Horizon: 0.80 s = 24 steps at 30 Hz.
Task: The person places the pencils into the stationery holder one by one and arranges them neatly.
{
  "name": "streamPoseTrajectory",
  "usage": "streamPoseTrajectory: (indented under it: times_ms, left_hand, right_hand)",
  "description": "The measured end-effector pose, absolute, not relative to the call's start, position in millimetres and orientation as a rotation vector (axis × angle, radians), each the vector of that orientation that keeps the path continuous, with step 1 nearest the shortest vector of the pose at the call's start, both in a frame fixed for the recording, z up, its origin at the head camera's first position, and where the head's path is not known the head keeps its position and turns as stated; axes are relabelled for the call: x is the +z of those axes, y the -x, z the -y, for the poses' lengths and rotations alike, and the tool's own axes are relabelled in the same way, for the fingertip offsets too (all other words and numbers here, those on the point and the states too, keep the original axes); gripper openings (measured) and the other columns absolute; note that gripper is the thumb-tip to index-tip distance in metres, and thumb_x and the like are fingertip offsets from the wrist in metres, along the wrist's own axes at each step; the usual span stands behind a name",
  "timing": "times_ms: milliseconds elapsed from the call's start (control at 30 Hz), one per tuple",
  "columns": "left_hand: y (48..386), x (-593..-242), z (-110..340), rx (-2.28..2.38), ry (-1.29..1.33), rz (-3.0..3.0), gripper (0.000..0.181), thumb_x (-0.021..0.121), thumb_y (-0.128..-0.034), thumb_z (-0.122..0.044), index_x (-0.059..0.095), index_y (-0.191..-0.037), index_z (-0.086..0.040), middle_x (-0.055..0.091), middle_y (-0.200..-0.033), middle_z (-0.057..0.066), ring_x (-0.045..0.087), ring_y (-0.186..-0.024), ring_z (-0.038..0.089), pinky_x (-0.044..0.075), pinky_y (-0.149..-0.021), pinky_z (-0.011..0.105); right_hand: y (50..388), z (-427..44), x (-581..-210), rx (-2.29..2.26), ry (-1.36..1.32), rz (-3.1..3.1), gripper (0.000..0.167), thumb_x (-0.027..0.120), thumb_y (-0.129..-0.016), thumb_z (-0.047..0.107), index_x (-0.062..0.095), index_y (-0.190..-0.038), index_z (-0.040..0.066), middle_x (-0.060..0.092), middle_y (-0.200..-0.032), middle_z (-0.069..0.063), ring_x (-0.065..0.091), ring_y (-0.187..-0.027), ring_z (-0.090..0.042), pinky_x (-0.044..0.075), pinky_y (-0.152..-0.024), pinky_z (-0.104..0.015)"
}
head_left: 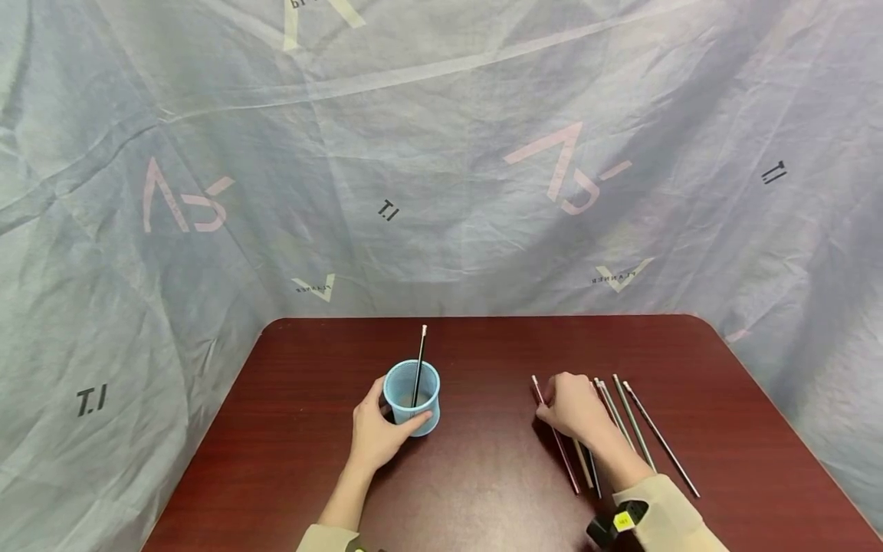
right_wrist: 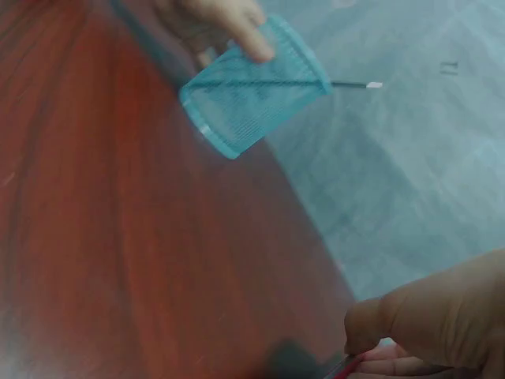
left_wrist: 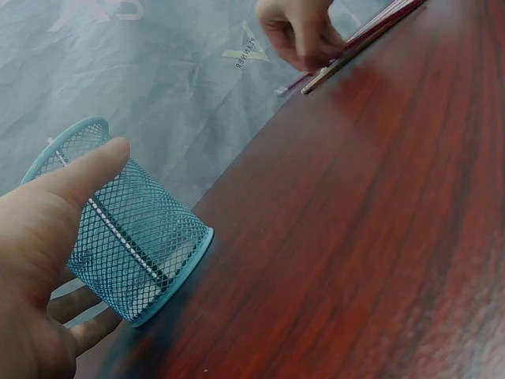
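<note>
A light-blue mesh cup (head_left: 429, 418) stands upright on the table, one dark pencil (head_left: 419, 364) with a pale tip leaning inside it. My left hand (head_left: 378, 435) grips the cup, thumb at the near side and fingers round the far left side; the left wrist view shows the thumb across the mesh (left_wrist: 150, 237). On the right, my right hand (head_left: 576, 410) pinches a dark-red pencil (head_left: 564, 456) between thumb and fingers, low over the table; its fingertips are partly hidden. Several other pencils (head_left: 635, 425) lie under and beside that hand, roughly side by side.
The dark-red wooden table (head_left: 483, 491) has its far edge against a grey printed cloth (head_left: 455, 253), which also hangs at both sides. A black device with a yellow label (head_left: 623, 521) sits at the right wrist.
</note>
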<state>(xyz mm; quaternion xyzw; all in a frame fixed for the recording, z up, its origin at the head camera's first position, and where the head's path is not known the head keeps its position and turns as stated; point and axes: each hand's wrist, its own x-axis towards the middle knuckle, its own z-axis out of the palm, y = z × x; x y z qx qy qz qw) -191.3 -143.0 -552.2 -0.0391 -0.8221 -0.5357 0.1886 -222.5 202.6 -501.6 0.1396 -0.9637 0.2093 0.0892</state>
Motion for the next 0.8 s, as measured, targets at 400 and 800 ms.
streamPoseTrajectory:
  times_ms: [400, 800]
  left_hand:
    - [191.7, -553.1, 142.4, -1.495, 0.119, 2.312, 0.082, 0.103, -0.0685, -0.029, 0.065, -0.140, -0.016, 0.075, -0.126, 0.006, 0.073, -0.112, 0.026, 0.064, -0.093, 0.043]
    - [192.0, -550.5, 142.5, -1.480, 0.124, 2.311, 0.082, 0.103, -0.0684, -0.030, 0.065, -0.140, -0.016, 0.075, -0.126, 0.006, 0.074, -0.111, 0.026, 0.064, -0.092, 0.042]
  right_hand:
    - [241.9, -177.1, -459.0, 0.894, -0.384, 2.609, 0.007, 0.075, -0.085, 0.008, 0.068, -0.087, 0.010, 0.072, -0.071, 0.003, 0.065, -0.064, -0.007, 0.051, -0.062, -0.026]
    - [247.3, -111.8, -413.6, 1.529, -0.496, 2.103, 0.009, 0.072, -0.094, -0.002, 0.067, -0.101, 0.002, 0.077, -0.088, -0.015, 0.074, -0.074, -0.014, 0.060, -0.065, -0.018]
